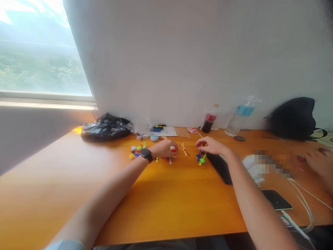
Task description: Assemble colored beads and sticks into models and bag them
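My left hand, with a dark watch on the wrist, reaches over a group of small coloured plastic pieces; its fingers curl down and hide what is under them. A red piece with a white top shows at its fingertips. Farther right, my right hand bends its fingers down onto a blue arrow-like plastic piece. Touching or just beside that one is a bright green arrow-like piece. Between the hands lie thin yellow, white and red sticks. Round coloured pieces sit left of my watch.
A black plastic bag is at the back left. A dark pouch and a water bottle stand by the wall. Under my right forearm lies a black flat device. A phone with cables and another person's hand are at right.
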Demonstrator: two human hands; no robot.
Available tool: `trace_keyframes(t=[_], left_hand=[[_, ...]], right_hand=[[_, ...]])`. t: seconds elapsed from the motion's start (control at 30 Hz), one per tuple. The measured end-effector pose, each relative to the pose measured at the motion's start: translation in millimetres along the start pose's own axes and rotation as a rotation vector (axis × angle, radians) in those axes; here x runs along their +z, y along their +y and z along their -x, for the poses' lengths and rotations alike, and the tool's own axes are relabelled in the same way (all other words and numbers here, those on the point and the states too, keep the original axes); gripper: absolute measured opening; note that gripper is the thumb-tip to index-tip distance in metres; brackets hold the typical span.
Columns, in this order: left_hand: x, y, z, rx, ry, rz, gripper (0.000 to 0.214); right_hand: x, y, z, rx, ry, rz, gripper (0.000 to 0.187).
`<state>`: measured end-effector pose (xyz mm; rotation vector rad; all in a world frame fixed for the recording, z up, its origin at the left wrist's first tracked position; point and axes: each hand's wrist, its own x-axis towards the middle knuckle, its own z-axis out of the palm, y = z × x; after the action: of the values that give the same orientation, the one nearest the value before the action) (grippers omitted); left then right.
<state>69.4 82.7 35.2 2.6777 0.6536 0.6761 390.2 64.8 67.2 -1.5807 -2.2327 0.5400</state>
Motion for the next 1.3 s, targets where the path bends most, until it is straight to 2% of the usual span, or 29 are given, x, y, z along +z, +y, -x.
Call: trace_keyframes(t=[0.07, 0.2, 0.27, 0.43, 0.53, 0.63, 0.7, 0.8, 0.9, 1.0, 1.17, 1.3], left_hand=[[-2.1, 1.3, -0.4, 0.006, 0.022, -0.002, 0.018], [-6.1, 5.3, -1.1, -0.027, 0.062, -0.029, 0.016], [-7.9, 6.8, -1.5, -0.046, 0.085, -0.031, 0.015], [-10.8, 9.3, -3.8, -0.054, 0.148, -0.018, 0.014], [-10.0, 14.0, -6.6, -0.062, 0.246, 0.026, 0.022], [-6.8, 21.4, -10.3, -0.044, 0.331, 0.121, 0.035], [-4.4, 25.8, -12.8, -0.043, 0.376, 0.174, 0.036], [-2.0, 29.7, -14.9, -0.039, 0.428, 0.235, 0.025], [-1.7, 31.9, -15.2, -0.003, 0.442, 0.266, 0.019], [-2.1, 34.0, -15.5, 0.045, 0.461, 0.271, 0.026], [-3.1, 34.3, -17.2, 0.03, 0.442, 0.266, 0.025], [-2.4, 33.1, -18.4, 0.027, 0.434, 0.235, 0.024]], right_hand=[[-3.7, 5.3, 4.6, 0.05, -0.055, 0.006, 0.024], [5.9, 3.1, 7.0, 0.054, -0.185, -0.05, 0.025], [8.6, 1.5, 7.1, 0.052, -0.19, -0.059, 0.022], [4.2, -4.8, 5.4, 0.049, -0.076, -0.106, 0.017], [6.7, -23.1, 2.1, -0.025, 0.041, -0.272, 0.026], [18.5, -50.4, -1.3, -0.111, 0.149, -0.502, 0.037], [28.9, -67.0, -2.7, -0.128, 0.15, -0.615, 0.041], [41.2, -81.5, -3.5, -0.126, 0.109, -0.732, 0.036], [45.9, -85.0, -3.8, -0.113, 0.091, -0.862, 0.029], [46.2, -85.1, -4.3, -0.1, 0.129, -0.928, 0.033], [48.2, -84.3, -6.6, -0.057, 0.157, -0.936, 0.037], [54.0, -78.8, -11.5, -0.07, 0.235, -0.901, 0.033]])
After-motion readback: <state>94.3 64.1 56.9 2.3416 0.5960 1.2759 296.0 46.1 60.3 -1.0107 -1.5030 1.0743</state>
